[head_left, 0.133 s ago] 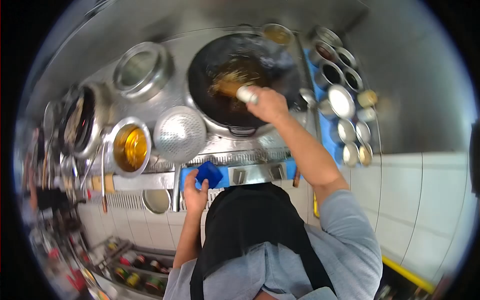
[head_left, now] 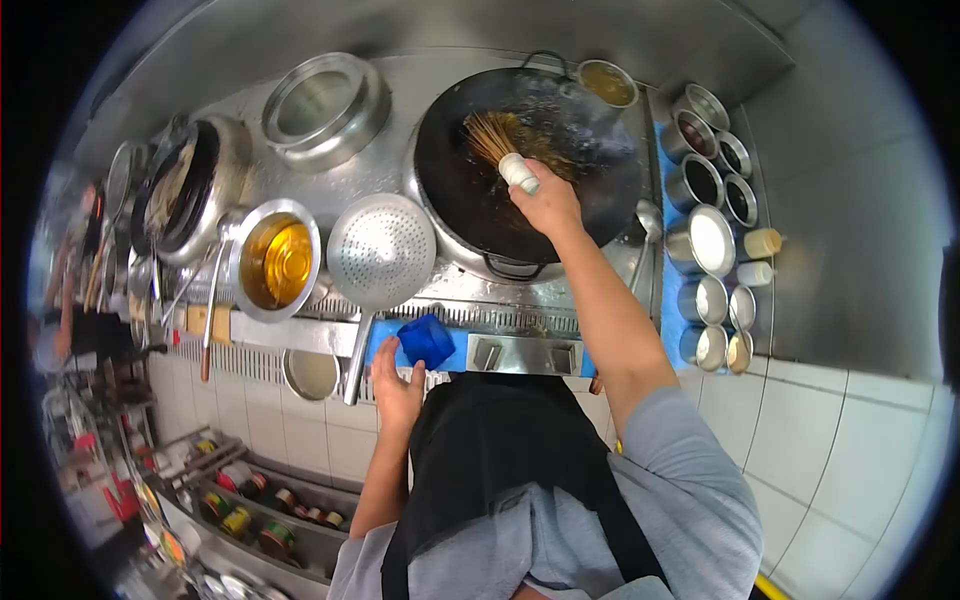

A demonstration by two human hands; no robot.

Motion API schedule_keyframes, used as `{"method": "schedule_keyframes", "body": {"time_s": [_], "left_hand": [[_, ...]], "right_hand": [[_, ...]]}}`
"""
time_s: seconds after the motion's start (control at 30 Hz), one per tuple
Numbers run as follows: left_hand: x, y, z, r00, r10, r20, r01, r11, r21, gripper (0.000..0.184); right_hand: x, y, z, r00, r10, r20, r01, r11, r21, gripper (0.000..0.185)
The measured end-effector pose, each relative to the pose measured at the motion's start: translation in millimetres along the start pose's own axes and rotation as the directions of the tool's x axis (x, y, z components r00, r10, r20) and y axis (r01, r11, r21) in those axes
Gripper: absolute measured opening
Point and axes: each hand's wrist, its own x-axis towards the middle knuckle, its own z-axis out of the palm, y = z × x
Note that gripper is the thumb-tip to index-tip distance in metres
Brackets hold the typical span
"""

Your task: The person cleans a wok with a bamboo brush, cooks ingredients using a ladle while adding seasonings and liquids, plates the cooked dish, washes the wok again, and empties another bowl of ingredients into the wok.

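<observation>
Dressed in a black apron [head_left: 500, 440] over a grey shirt [head_left: 690, 460], facing twelve o'clock straight ahead from the chest. Reaching toward ten with the left hand [head_left: 396, 398], with fingers parted and gently bent, close by a blue cup [head_left: 427, 343] at half past ten. Perhaps touching that cup with the fingertips, perhaps only just beside it; cannot tell from overhead. Stretching toward twelve with the right hand [head_left: 550, 200], closed around the white-wrapped handle of a bamboo brush [head_left: 490, 135]. Pointing the bristles toward eleven, down inside a black wok [head_left: 450, 190] with a wet, brownish bottom. Has, near the wok at eleven, a perforated skimmer [head_left: 382, 250] with its handle toward the body, and at ten a metal pot [head_left: 311, 245] of golden liquid. Has at one a metal ladle [head_left: 649, 222], to the right of the wok, and at half past one several metal containers [head_left: 697, 240] on a blue mat [head_left: 671, 290]. Has, farthest off, a round metal vessel [head_left: 362, 130] at eleven and a small cup [head_left: 607, 85] of brown liquid between twelve and one, near the far rim.
</observation>
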Motion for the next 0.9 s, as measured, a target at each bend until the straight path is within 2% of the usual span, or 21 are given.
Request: {"method": "schedule_keyframes", "body": {"time_s": [0.03, 0.07, 0.13, 0.17, 0.2, 0.27, 0.3, 0.33, 0.37, 0.43, 0.47, 0.5, 0.57, 0.6, 0.63, 0.7, 0.73, 0.77, 0.83, 0.87, 0.9], "left_hand": [[-1, 2, -5, 0.998, 0.008, -0.065, -0.005, 0.999, 0.042, 0.064], [3, -6, -1, 0.993, -0.064, -0.099, 0.067, 0.997, 0.036, 0.068], [-3, -12, 5, 0.965, -0.254, -0.061, 0.25, 0.966, -0.059, 0.07], [-3, -17, 10, 0.94, -0.34, -0.04, 0.334, 0.936, -0.113, 0.072], [-4, -26, 16, 0.943, -0.331, -0.027, 0.325, 0.936, -0.137, 0.076], [-2, -31, 26, 0.912, -0.411, 0.017, 0.409, 0.903, -0.13, 0.078], [-3, -33, 32, 0.895, -0.443, 0.048, 0.445, 0.887, -0.122, 0.079], [-3, -37, 43, 0.933, -0.359, -0.031, 0.359, 0.933, -0.012, 0.077], [1, -39, 48, 0.943, -0.332, -0.001, 0.332, 0.943, -0.011, 0.074], [7, -42, 51, 0.955, -0.293, 0.053, 0.294, 0.956, -0.007, 0.066], [18, -19, 36, 0.914, -0.382, 0.139, 0.38, 0.924, 0.04, 0.054], [20, -16, 36, 0.922, -0.367, 0.121, 0.368, 0.93, 0.016, 0.052], [18, -16, 31, 0.94, -0.325, 0.103, 0.329, 0.944, -0.024, 0.046], [16, -19, 31, 0.949, -0.299, 0.102, 0.304, 0.952, -0.041, 0.048], [13, -19, 26, 0.923, -0.365, 0.121, 0.384, 0.891, -0.244, 0.05], [1, -12, 12, 0.858, -0.466, 0.215, 0.493, 0.629, -0.601, 0.052], [-9, -17, 2, 0.825, -0.448, 0.345, 0.547, 0.479, -0.687, 0.056], [-19, -24, -2, 0.814, -0.434, 0.386, 0.54, 0.322, -0.777, 0.054], [-33, -15, -11, 0.815, -0.437, 0.38, 0.458, 0.086, -0.885, 0.056], [-39, -13, -11, 0.813, -0.43, 0.393, 0.467, 0.077, -0.881, 0.056], [-42, -11, -11, 0.81, -0.421, 0.408, 0.477, 0.068, -0.877, 0.057]], "right_hand": [[-2, -7, 12, 1.0, -0.003, 0.001, 0.003, 0.999, 0.039, 0.064], [-9, -4, 21, 0.991, -0.131, 0.008, 0.131, 0.991, -0.006, 0.064], [-48, 5, 5, 0.941, -0.317, 0.12, 0.331, 0.935, -0.125, 0.064], [-64, 16, -14, 0.93, -0.317, 0.187, 0.347, 0.924, -0.161, 0.064], [-72, 29, -35, 0.916, -0.31, 0.254, 0.363, 0.91, -0.2, 0.065], [-61, 50, -72, 0.932, -0.197, 0.303, 0.3, 0.889, -0.345, 0.065], [-45, 59, -85, 0.952, -0.14, 0.274, 0.236, 0.902, -0.361, 0.064], [-26, 56, -88, 0.97, -0.101, 0.222, 0.186, 0.895, -0.405, 0.063], [-8, 53, -89, 0.984, -0.062, 0.166, 0.131, 0.886, -0.445, 0.063], [17, 53, -62, 0.996, -0.078, 0.042, 0.087, 0.94, -0.33, 0.063], [26, 50, -41, 0.996, -0.089, -0.009, 0.084, 0.96, -0.267, 0.063], [19, 38, -24, 0.995, -0.094, -0.032, 0.086, 0.975, -0.203, 0.064], [-14, 20, -9, 0.99, -0.088, 0.106, 0.116, 0.95, -0.292, 0.065], [-33, 26, -14, 0.972, -0.181, 0.147, 0.221, 0.918, -0.328, 0.065], [-51, 37, -25, 0.945, -0.268, 0.188, 0.32, 0.875, -0.363, 0.066], [-69, 59, -67, 0.933, -0.252, 0.256, 0.34, 0.851, -0.401, 0.066], [-60, 71, -87, 0.948, -0.188, 0.255, 0.289, 0.843, -0.453, 0.066], [-52, 85, -105, 0.961, -0.121, 0.248, 0.235, 0.832, -0.503, 0.066], [-12, 95, -117, 0.987, -0.108, 0.115, 0.154, 0.818, -0.555, 0.064], [7, 91, -111, 0.989, -0.14, 0.039, 0.139, 0.834, -0.534, 0.063], [25, 81, -99, 0.994, -0.107, -0.012, 0.084, 0.849, -0.521, 0.062]]}}
